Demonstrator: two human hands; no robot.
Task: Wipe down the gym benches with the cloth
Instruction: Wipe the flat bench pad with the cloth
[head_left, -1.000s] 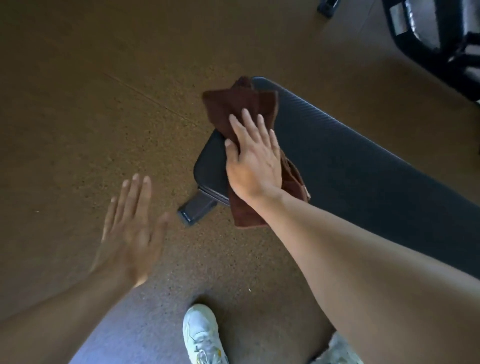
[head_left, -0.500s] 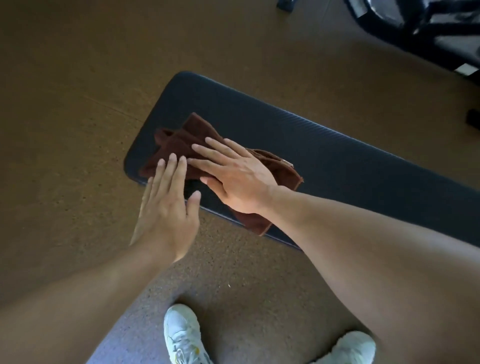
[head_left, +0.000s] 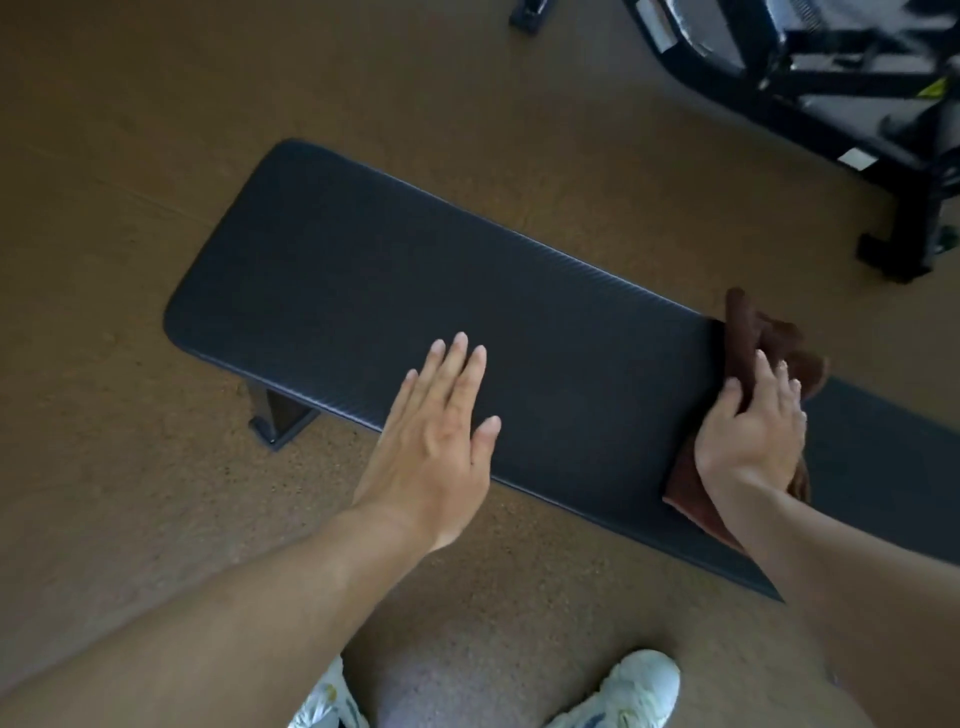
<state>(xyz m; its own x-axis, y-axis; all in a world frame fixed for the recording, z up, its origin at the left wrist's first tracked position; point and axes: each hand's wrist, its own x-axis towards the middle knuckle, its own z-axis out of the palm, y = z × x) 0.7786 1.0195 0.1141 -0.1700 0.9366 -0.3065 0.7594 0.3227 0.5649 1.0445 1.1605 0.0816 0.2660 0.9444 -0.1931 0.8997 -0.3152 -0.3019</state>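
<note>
Half a second ago your right hand (head_left: 748, 436) had the cloth (head_left: 753, 338) near the rounded end of the bench (head_left: 467, 291), at the left of the frame. Now the cloth sits at the right of the frame, well along the pad, so you have swept one long stroke across the top. The stretch of pad at the centre and left lies bare behind the stroke; I judge that part wiped, with the section running off the right edge still to do.

Your right hand lies on top of the brown cloth with the fingers fairly straight and slightly spread, pressing it flat to the pad; I see no fingers wrapped around it. The cloth is bunched, spanning the width of the pad, with a corner hanging over the near edge under your wrist.

Your left hand (head_left: 441, 431) has come in from over the floor (head_left: 130, 493) to the near edge of the bench, lower centre of the frame. Its fingers are straight and together, holding nothing. Whether the palm rests on the pad or hovers above it, I cannot tell.
</note>
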